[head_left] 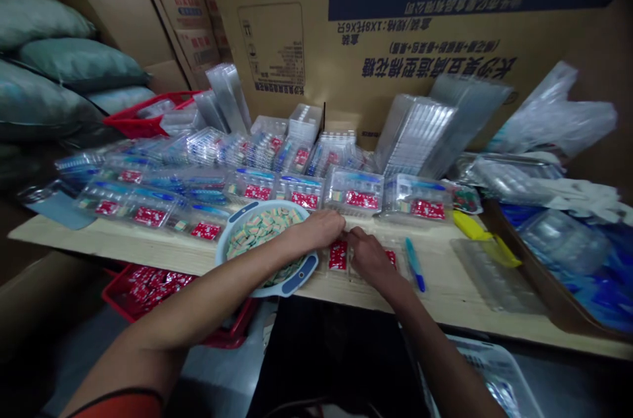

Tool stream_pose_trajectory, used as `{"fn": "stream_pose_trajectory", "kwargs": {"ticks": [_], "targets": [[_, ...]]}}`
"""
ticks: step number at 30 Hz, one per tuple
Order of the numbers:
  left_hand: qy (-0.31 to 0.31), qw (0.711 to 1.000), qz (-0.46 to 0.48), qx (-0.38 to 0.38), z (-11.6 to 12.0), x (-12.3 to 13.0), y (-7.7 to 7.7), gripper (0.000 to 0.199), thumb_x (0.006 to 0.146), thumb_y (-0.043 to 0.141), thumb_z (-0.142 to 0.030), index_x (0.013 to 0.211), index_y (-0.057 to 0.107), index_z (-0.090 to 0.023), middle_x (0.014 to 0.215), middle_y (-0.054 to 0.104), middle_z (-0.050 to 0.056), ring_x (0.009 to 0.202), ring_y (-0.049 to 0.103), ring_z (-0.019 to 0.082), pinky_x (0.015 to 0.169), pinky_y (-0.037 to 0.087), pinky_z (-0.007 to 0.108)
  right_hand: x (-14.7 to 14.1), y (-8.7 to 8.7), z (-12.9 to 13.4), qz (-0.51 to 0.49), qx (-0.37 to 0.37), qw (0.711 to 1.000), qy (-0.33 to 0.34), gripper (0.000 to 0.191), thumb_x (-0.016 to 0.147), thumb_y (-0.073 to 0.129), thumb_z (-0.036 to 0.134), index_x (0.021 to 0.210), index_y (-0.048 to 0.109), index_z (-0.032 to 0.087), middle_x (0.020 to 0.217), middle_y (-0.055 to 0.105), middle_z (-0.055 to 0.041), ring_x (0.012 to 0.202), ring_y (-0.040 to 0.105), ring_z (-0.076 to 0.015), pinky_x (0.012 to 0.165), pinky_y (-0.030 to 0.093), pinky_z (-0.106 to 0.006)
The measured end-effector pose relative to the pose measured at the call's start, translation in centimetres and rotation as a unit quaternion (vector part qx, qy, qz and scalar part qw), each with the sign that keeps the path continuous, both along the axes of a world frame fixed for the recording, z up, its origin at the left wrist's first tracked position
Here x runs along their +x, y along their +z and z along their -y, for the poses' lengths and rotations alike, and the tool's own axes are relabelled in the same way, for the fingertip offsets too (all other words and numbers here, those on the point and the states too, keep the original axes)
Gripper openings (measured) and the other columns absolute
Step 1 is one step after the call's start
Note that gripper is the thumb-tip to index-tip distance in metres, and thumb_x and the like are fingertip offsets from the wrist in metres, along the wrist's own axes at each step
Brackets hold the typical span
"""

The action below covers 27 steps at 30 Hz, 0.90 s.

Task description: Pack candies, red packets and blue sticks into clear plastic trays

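Red-labelled clear plastic trays [338,256] lie on the wooden table [435,293] beneath the left hand [321,228] and right hand [370,260], fingers curled close together; whether they grip anything cannot be told. A blue-rimmed bowl [262,240] of small pieces sits beside them, before a carton [425,29] with blurred Chinese print.
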<state>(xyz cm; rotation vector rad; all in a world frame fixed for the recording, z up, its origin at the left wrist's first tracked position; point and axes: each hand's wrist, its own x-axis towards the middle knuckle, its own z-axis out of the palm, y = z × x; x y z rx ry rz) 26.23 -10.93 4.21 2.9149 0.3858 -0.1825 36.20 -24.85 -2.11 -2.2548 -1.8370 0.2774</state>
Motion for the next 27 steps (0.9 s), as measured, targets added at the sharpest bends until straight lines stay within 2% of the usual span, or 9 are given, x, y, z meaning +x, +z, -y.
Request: {"fn": "stream_pose_trajectory", "kwargs": {"ticks": [2,5,12,18,22,27], "targets": [[0.01,0.999,-0.035,0.012,-0.2,1.2,-1.0,0.021,0.083,0.059,-0.004,0.089,0.079,-0.009,0.087,0.076,0.02,0.088,0.073,0.03,0.079,0.054,0.035,-0.1,-0.2,0.2,0.004,0.013,1.0,0.006,0.048,0.087,0.038,-0.004,0.124,0.063,0.014,0.118,0.061,-0.011,0.103,0.059,-0.0225,0.094,0.04,-0.032],[0.04,0.997,-0.069,0.023,-0.6,2.2,-1.6,0.021,0.083,0.062,-0.006,0.095,0.079,-0.006,0.092,0.076,0.024,0.094,0.074,0.034,0.081,0.055,0.037,-0.3,-0.7,0.1,0.018,0.019,1.0,-0.001,0.043,0.091,0.037,-0.002,0.121,0.064,0.012,0.117,0.061,-0.0134,0.104,0.057,-0.0251,0.096,0.039,-0.034],[0.093,0.993,-0.074,0.028,-1.0,2.6,-2.1,0.021,0.084,0.064,-0.01,0.099,0.079,-0.011,0.098,0.077,0.02,0.099,0.074,0.029,0.088,0.055,0.033,-0.4,-1.4,-0.3,0.01,0.031,0.999,-0.034,0.049,0.085,0.041,-0.006,0.128,0.059,0.008,0.117,0.059,-0.0146,0.105,0.056,-0.0254,0.094,0.038,-0.034],[0.127,0.99,-0.052,0.033,-0.7,2.8,-2.7,0.026,0.086,0.064,-0.014,0.109,0.077,-0.012,0.106,0.076,0.019,0.108,0.072,0.028,0.097,0.053,0.034,-0.6,-1.7,-0.2,0.008,0.034,0.999,-0.033,0.045,0.087,0.043,-0.002,0.125,0.061,0.011,0.116,0.057,-0.0128,0.101,0.055,-0.0237,0.09,0.037,-0.032],[0.139,0.989,-0.052,0.019,-0.4,3.2,-2.4,0.026,0.085,0.061,-0.015,0.104,0.078,-0.01,0.105,0.076,0.02,0.103,0.073,0.028,0.091,0.055,0.032,-0.8,-1.8,-0.2,0.007,0.027,0.999,-0.037,0.049,0.086,0.044,-0.002,0.13,0.061,0.014,0.118,0.055,-0.0125,0.106,0.053,-0.0247,0.091,0.036,-0.033],[0.171,0.984,-0.058,-0.001,-0.2,4.4,-2.4,0.028,0.085,0.06,-0.019,0.101,0.079,-0.006,0.101,0.076,0.022,0.097,0.074,0.028,0.083,0.056,0.031,-0.9,-2.0,-0.4,0.013,0.02,0.999,-0.032,0.043,0.092,0.043,0.002,0.128,0.063,0.014,0.122,0.055,-0.014,0.112,0.051,-0.0265,0.095,0.035,-0.035]]}}
